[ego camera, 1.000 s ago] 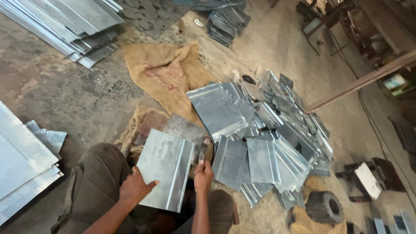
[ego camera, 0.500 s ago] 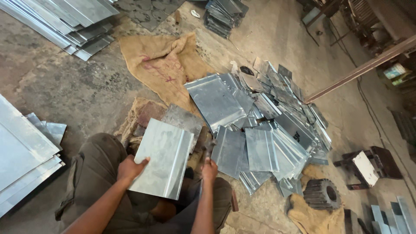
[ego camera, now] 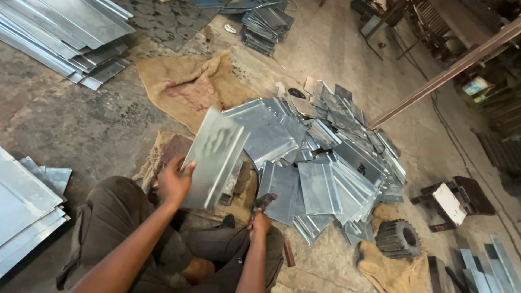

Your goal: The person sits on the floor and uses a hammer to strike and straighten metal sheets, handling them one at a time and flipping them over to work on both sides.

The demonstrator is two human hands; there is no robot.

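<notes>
Workshop interior, bare concrete floor (ego camera: 70, 130) stained and dusty, viewed from above the seated person. Long stacked metal sheets (ego camera: 59, 32) lay at the floor's far left corner, and a second stack of sheets (ego camera: 21, 211) ran off the left edge. A loose heap of cut galvanised panels (ego camera: 331, 157) occupied the middle of the floor, fanned and overlapping. A burlap sack (ego camera: 190, 81) lay flat beyond it, toward the far edge. A small dark stack of panels (ego camera: 266, 24) sat at the far edge. A dark toothed gear (ego camera: 399, 239) rested on sacking near the right of the heap, with a dark block carrying a white plate (ego camera: 448, 201) just beyond it. The left hand (ego camera: 173, 182) gripped a single folded metal panel (ego camera: 214, 157) by its lower left edge, fingers curled over the edge, panel tilted up above the person's knee (ego camera: 119, 211). The right hand (ego camera: 260, 222) was closed around a dark tool handle (ego camera: 264, 202), fingers pressed together; the tool's head could not be made out.
</notes>
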